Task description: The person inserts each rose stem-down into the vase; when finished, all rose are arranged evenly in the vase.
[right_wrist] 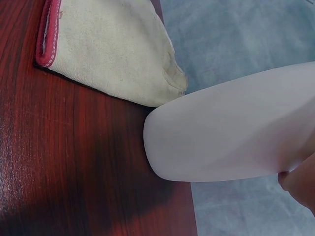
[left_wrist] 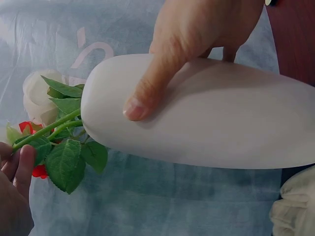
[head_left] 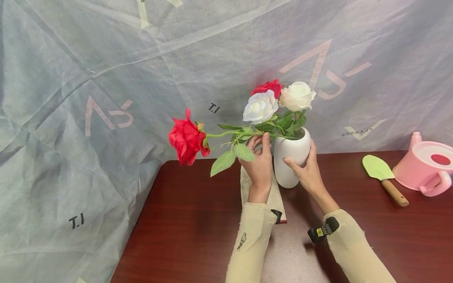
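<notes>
My left hand (head_left: 259, 167) pinches the green stem of a red rose (head_left: 187, 137), whose bloom leans far out to the left. The end of that stem reaches the mouth of a white vase (head_left: 291, 161). Around the vase's right side my right hand (head_left: 313, 175) grips, its thumb across the front, as the left wrist view shows too. From the vase rise a cream rose (head_left: 297, 96), a pale bluish-white rose (head_left: 261, 107) and a second red rose (head_left: 267, 87), partly hidden behind them. The vase base (right_wrist: 165, 145) stands on the table in the right wrist view.
A beige work glove (right_wrist: 108, 49) with a red hem lies on the dark red table (head_left: 184, 220), left of the vase. To the right are a green trowel (head_left: 378, 167) with a wooden handle and a pink watering can (head_left: 412, 169). Grey sheeting (head_left: 141, 78) hangs behind.
</notes>
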Available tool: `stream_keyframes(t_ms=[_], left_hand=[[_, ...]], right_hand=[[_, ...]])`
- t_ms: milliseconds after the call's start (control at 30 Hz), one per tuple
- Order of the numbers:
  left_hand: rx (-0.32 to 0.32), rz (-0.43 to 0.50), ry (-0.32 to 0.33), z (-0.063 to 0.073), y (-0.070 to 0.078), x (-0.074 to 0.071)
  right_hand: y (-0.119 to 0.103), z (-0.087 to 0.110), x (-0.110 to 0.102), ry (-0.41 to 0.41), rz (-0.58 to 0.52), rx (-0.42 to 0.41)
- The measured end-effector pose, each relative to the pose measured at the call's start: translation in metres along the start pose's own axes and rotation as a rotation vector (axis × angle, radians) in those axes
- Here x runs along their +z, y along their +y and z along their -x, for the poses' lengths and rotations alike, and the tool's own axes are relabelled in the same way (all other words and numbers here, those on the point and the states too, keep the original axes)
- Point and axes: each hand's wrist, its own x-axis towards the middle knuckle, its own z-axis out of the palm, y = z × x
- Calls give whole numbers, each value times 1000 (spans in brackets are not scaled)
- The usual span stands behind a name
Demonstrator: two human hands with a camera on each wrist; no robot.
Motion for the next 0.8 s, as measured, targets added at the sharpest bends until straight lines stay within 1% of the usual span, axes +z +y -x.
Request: stream_keyframes(t_ms=[100,233,333,433,467,567,633,733,767,800], left_hand=[[-15,-72,-23,-1,2,0],[-26,-187,-74,-1,6,1],[-31,-234,-111,-1,7,3],[-25,-255,-133,-1,6,5],[-20,-249,-135,-2,5,7],[7,-243,-156,-3,3,11],[33,-278,-172,-4,1,13],[59,-387,-197,-5,0,17],[77,-456,-202,-5,-1,18],[91,-502,-208,-5,-1,18]], right_hand=[[0,0,0,-3,-1,-2],[0,1,1,5,1,0],[-1,1,2,14,2,1],[-1,1,2,12,0,-2],[-1,1,1,9,2,-3],[-1,1,1,0,5,2],[-1,1,0,-5,7,3],[-2,2,0,-14,5,4],[-2,2,0,-14,4,2],[-2,2,0,-15,3,0]])
